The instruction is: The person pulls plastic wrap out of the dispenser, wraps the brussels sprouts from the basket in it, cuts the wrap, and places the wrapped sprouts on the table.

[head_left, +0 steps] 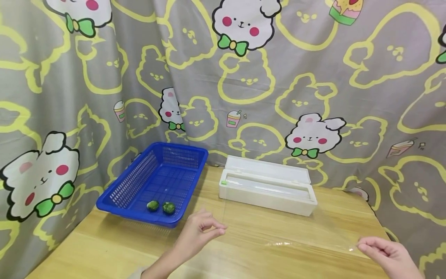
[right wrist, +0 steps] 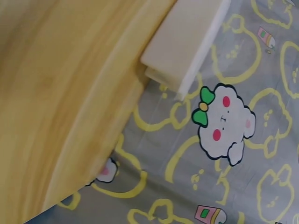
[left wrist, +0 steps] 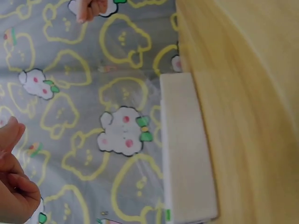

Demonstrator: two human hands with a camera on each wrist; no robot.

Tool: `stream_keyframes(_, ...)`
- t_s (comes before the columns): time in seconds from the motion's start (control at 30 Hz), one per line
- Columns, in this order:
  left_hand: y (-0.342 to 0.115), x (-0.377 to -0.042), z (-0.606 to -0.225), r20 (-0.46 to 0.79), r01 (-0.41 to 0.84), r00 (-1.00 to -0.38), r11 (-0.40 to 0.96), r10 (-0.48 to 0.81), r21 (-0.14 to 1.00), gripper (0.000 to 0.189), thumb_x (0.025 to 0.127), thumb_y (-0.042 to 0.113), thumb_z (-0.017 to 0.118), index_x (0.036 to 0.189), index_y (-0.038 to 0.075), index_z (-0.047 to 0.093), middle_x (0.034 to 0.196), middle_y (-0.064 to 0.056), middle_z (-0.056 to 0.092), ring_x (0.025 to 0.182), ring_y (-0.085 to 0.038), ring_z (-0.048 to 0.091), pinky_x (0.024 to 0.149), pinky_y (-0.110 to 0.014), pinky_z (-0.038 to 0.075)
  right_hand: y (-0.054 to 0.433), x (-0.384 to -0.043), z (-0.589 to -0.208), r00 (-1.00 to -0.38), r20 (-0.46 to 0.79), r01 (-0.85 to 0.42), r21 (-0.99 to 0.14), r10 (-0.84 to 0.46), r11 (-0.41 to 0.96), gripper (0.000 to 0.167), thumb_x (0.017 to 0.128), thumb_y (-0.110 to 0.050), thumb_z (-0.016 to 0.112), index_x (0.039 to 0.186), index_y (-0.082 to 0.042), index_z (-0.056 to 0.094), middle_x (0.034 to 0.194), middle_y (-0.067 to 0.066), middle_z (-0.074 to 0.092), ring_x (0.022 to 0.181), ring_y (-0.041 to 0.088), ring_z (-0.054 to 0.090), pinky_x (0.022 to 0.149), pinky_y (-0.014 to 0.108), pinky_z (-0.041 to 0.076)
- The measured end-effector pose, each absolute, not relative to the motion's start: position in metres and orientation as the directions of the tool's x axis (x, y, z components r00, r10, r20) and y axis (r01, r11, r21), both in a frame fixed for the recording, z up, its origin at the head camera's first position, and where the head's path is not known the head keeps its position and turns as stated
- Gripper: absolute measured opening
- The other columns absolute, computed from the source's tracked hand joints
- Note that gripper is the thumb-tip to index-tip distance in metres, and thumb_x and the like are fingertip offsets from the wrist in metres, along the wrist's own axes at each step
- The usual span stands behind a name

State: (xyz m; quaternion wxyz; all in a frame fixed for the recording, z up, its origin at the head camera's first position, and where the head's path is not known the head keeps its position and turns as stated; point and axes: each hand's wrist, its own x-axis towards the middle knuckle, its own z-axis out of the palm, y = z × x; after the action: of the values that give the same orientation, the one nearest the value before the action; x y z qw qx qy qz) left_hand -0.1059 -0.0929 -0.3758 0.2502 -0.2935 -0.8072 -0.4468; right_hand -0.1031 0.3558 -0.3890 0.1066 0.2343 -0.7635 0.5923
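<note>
A sheet of clear cling film stretches out from a white dispenser box with its lid open. Its glare shows as a wrinkled streak above the table. My left hand pinches one front corner between thumb and fingers, right of the basket. At the opposite corner, my right hand pinches the film near the table's right side. In the left wrist view, my left hand appears at the lower left and my right hand at the top. The right wrist view shows neither hand.
Left of the dispenser stands a blue plastic basket. Two small, shiny green round items lie in its near end. The wooden table meets a patterned grey curtain behind and at both sides.
</note>
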Motion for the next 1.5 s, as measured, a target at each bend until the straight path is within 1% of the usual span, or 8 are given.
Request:
stream_keyframes(0.23, -0.100, -0.097, -0.400, 0.590, 0.655, -0.755, 0.349, 0.286, 0.670, 0.005, 0.071, 0.012, 0.073, 0.076, 0.010, 0.073, 0.053, 0.003, 0.031, 0.060, 0.002, 0.028, 0.061, -0.016, 0.035, 0.360, -0.104, -0.405, -0.771, 0.415, -0.509, -0.857, -0.482, 0.077, 0.043, 0.079, 0.026, 0.041, 0.092, -0.007, 0.065, 0.078, -0.006, 0.063, 0.060, 0.011, 0.049, 0.051, 0.021, 0.037)
stream_keyframes(0.4, -0.104, -0.100, -0.418, 0.448, 0.586, -0.805, 0.401, 0.389, 0.705, 0.004, 0.072, 0.015, 0.073, 0.074, 0.011, 0.073, 0.055, 0.007, 0.032, 0.064, 0.005, 0.028, 0.061, -0.017, 0.034, 0.360, -0.106, -0.409, -0.744, 0.222, -0.378, -0.918, -0.630, 0.124, 0.043, 0.084, 0.021, 0.038, 0.092, -0.011, 0.064, 0.056, 0.007, 0.030, 0.047, 0.023, 0.025, 0.039, 0.030, 0.022)
stream_keyframes(0.53, -0.107, -0.104, -0.429, 0.334, 0.554, -0.820, 0.499, 0.466, 0.666, 0.002, 0.071, 0.016, 0.074, 0.072, 0.014, 0.073, 0.057, 0.015, 0.033, 0.060, 0.007, 0.028, 0.081, -0.035, 0.043, 0.351, -0.111, -0.417, -0.676, 0.108, -0.234, -0.969, -0.729, 0.073, 0.035, 0.088, 0.018, 0.034, 0.093, -0.003, 0.061, 0.056, 0.014, 0.024, 0.045, 0.026, 0.020, 0.036, 0.031, 0.017)
stream_keyframes(0.67, -0.111, -0.102, -0.432, 0.244, 0.532, -0.827, 0.566, 0.506, 0.629, 0.003, 0.071, 0.020, 0.074, 0.073, 0.019, 0.072, 0.061, 0.020, 0.032, 0.063, 0.006, 0.037, 0.096, -0.054, 0.031, 0.342, -0.113, -0.432, -0.600, 0.096, -0.158, -0.987, -0.794, 0.000, 0.027, 0.087, 0.019, 0.033, 0.092, 0.007, 0.056, 0.056, 0.017, 0.025, 0.045, 0.027, 0.020, 0.034, 0.031, 0.013)
stream_keyframes(0.9, -0.117, -0.095, -0.440, 0.245, 0.628, -0.753, 0.553, 0.611, 0.548, 0.004, 0.073, 0.024, 0.073, 0.076, 0.021, 0.074, 0.060, 0.013, 0.038, 0.069, 0.005, 0.034, 0.077, -0.027, 0.042, 0.337, -0.112, -0.454, -0.582, 0.065, -0.250, -0.963, -0.811, 0.101, 0.021, 0.084, 0.019, 0.038, 0.085, 0.009, 0.056, 0.055, 0.021, 0.034, 0.059, -0.011, 0.039, 0.034, 0.020, 0.023)
stream_keyframes(1.13, -0.121, -0.099, -0.455, 0.137, 0.611, -0.751, 0.602, 0.646, 0.514, 0.008, 0.073, 0.023, 0.073, 0.080, 0.021, 0.075, 0.061, 0.017, 0.042, 0.066, 0.006, 0.030, 0.060, -0.012, 0.029, 0.325, -0.109, -0.474, -0.614, -0.015, -0.269, -0.936, -0.789, 0.228, 0.012, 0.080, 0.007, 0.051, 0.075, 0.005, 0.062, 0.054, 0.016, 0.052, 0.057, -0.013, 0.045, 0.042, 0.010, 0.037)
stream_keyframes(1.27, -0.121, -0.104, -0.462, 0.074, 0.593, -0.750, 0.619, 0.657, 0.515, 0.012, 0.077, 0.032, 0.069, 0.081, 0.022, 0.074, 0.064, 0.023, 0.043, 0.064, 0.006, 0.032, 0.065, -0.015, 0.035, 0.322, -0.108, -0.484, -0.657, 0.002, -0.344, -0.891, -0.754, 0.298, 0.011, 0.077, 0.005, 0.055, 0.069, 0.001, 0.063, 0.049, 0.011, 0.052, 0.053, -0.017, 0.041, 0.038, 0.009, 0.034)
stream_keyframes(1.5, -0.120, -0.118, -0.470, 0.053, 0.574, -0.761, 0.633, 0.647, 0.519, 0.025, 0.083, 0.034, 0.062, 0.066, 0.020, 0.073, 0.058, 0.021, 0.051, 0.060, 0.006, 0.033, 0.061, -0.012, 0.032, 0.316, -0.117, -0.483, -0.662, -0.219, -0.093, -0.925, -0.717, 0.369, 0.025, 0.089, -0.010, 0.053, 0.074, 0.004, 0.066, 0.060, -0.017, 0.054, 0.051, -0.007, 0.044, 0.043, 0.014, 0.036)
